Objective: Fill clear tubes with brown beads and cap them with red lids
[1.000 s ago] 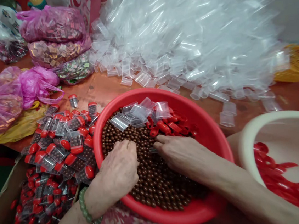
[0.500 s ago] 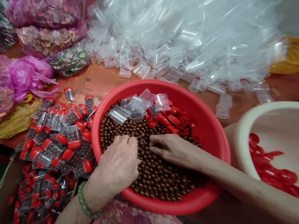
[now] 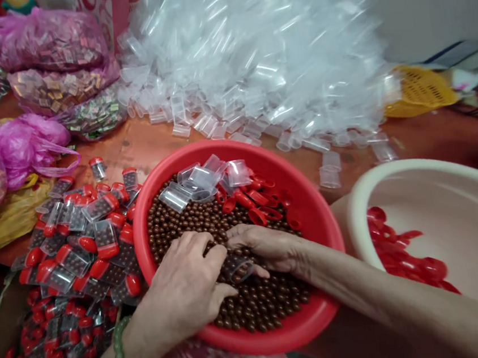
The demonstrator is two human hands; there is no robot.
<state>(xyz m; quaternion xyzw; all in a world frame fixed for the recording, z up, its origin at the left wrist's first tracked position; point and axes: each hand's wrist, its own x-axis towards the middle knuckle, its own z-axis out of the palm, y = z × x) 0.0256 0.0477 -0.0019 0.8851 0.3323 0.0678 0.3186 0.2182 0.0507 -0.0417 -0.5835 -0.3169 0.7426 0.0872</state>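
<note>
My left hand [image 3: 190, 281], with a green bead bracelet [image 3: 121, 351] at its wrist, grips a clear plastic tube [image 3: 239, 269] between fingers and thumb, low over small glossy brown balls [image 3: 261, 307]. Against the tube's far side my right hand [image 3: 267, 247] is curled, its fingers together; what they hold, if anything, is hidden. Both hands are inside a red basin [image 3: 243, 346] holding the balls. Several more clear tubes [image 3: 204, 177] lie on the balls at the back, beside red plastic caps [image 3: 262, 199].
Filled, red-capped containers [image 3: 86, 235] are heaped left of the basin. A large pile of clear tubes [image 3: 252, 58] stands behind. On the right is a white tub [image 3: 375, 179] with red pieces [image 3: 413, 257]. Pink bags [image 3: 49, 45] and a yellow basket [image 3: 422, 91] sit farther back.
My hands have come closer together, and the clear tube now shows between them. The right hand has turned and curled. The view has swung right, shifting the scene leftward.
</note>
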